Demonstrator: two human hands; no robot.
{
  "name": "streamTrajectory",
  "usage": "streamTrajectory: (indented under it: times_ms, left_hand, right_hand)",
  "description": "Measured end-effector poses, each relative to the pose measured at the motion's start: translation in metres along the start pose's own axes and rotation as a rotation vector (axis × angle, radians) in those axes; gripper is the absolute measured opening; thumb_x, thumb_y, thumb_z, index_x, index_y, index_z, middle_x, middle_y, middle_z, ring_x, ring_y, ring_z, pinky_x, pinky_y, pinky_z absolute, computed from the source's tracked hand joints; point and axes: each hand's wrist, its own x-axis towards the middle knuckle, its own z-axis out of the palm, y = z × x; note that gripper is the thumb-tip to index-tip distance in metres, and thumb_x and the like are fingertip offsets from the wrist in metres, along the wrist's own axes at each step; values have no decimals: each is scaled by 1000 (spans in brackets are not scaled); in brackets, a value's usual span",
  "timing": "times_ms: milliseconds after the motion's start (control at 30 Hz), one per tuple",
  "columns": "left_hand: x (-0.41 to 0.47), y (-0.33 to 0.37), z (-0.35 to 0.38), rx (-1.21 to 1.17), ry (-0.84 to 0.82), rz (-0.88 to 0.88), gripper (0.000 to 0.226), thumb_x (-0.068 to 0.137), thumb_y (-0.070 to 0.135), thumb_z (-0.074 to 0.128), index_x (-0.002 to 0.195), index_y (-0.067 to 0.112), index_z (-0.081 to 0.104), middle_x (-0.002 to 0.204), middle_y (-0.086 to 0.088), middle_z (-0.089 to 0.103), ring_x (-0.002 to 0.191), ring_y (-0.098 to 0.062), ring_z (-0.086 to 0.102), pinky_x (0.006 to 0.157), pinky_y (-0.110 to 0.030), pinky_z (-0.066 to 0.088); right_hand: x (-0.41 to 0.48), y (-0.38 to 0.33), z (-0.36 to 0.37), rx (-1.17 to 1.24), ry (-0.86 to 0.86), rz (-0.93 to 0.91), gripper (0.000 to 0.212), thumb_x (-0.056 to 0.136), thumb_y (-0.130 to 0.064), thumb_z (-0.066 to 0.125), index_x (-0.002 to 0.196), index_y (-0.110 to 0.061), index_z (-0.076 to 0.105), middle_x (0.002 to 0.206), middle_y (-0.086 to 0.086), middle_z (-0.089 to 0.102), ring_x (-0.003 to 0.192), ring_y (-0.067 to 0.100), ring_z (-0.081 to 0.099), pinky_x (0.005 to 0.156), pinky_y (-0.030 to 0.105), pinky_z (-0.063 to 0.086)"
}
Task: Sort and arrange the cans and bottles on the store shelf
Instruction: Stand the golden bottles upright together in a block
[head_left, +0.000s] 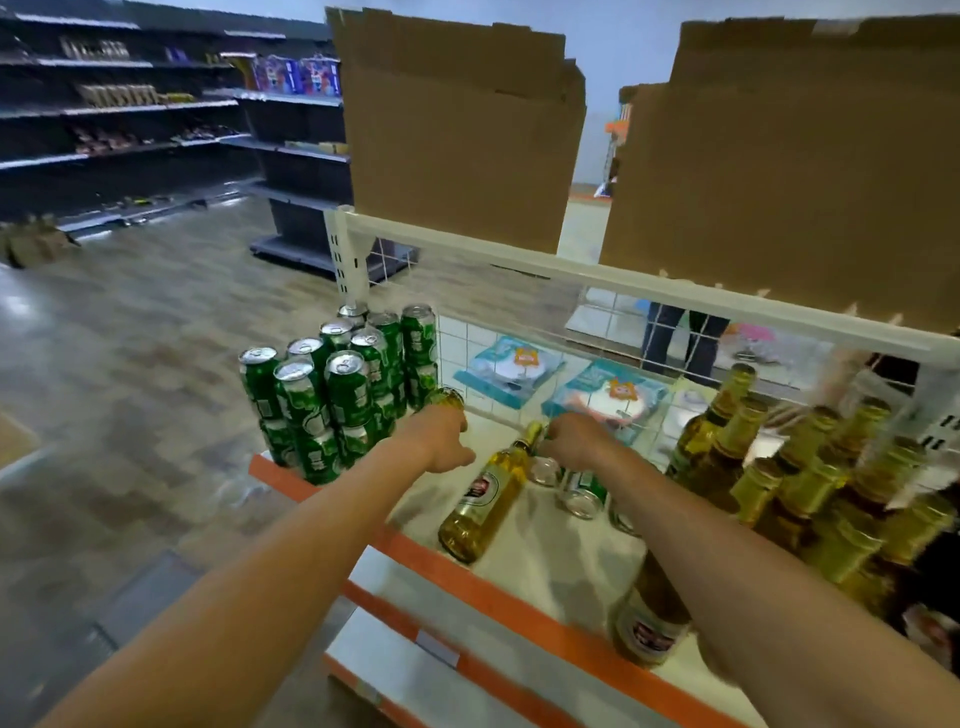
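Green cans (337, 387) stand stacked two high at the left end of the white shelf (540, 561). My left hand (439, 434) grips a gold-capped bottle (447, 399) right beside that stack. A yellow bottle (483, 499) lies on its side in the middle of the shelf. My right hand (576, 439) is curled at its neck, above several fallen cans (582, 493). Upright amber and yellow bottles (810, 478) crowd the right side. Another bottle (652, 618) lies near the front edge under my right forearm.
A wire grid (519, 343) backs the shelf, with blue packets (511, 371) behind it. Cardboard boxes (457, 135) sit on the shelf above. An orange strip (467, 577) edges the front. A person's legs (675, 338) show beyond the grid. Dark store shelving (130, 114) lines the aisle at left.
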Motion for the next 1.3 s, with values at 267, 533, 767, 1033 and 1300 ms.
streamTrajectory:
  times_ms: [267, 533, 767, 1033, 1300]
  left_hand:
    - [76, -17, 27, -46, -142, 25, 58, 91, 40, 64, 142, 16, 48, 146, -9, 47, 130, -27, 48, 104, -38, 44]
    - [105, -24, 54, -156, -374, 17, 70, 83, 57, 66, 133, 10, 53, 130, -10, 57, 111, -26, 60, 87, -37, 55]
    - [101, -38, 87, -289, -557, -72, 65, 69, 57, 73, 110, 9, 62, 97, -9, 68, 76, -28, 72, 66, -40, 62]
    - [101, -58, 97, -449, -612, -128, 65, 77, 60, 72, 115, 10, 58, 103, -9, 68, 83, -26, 67, 70, -36, 59]
    - [100, -84, 101, -590, -610, -147, 52, 79, 59, 71, 104, 17, 53, 102, -4, 65, 88, -22, 63, 67, -33, 54]
  right_hand:
    - [54, 24, 13, -12, -49, 157, 27, 94, -35, 58, 75, -16, 53, 77, 2, 55, 68, 14, 51, 52, 28, 34]
    - [82, 5, 36, 88, 8, 263, 25, 90, -29, 62, 71, -13, 56, 69, 3, 52, 70, 20, 54, 53, 27, 35]
    - [99, -28, 75, 71, 68, 365, 31, 92, -34, 60, 105, -7, 63, 107, 11, 66, 98, 29, 64, 73, 34, 49]
    - [116, -49, 84, 61, 127, 425, 30, 93, -29, 59, 113, -7, 61, 114, 11, 65, 103, 30, 64, 71, 33, 45]
    - [142, -61, 98, 219, 172, 453, 34, 91, -32, 61, 111, -5, 60, 111, 13, 64, 100, 30, 63, 68, 32, 45]
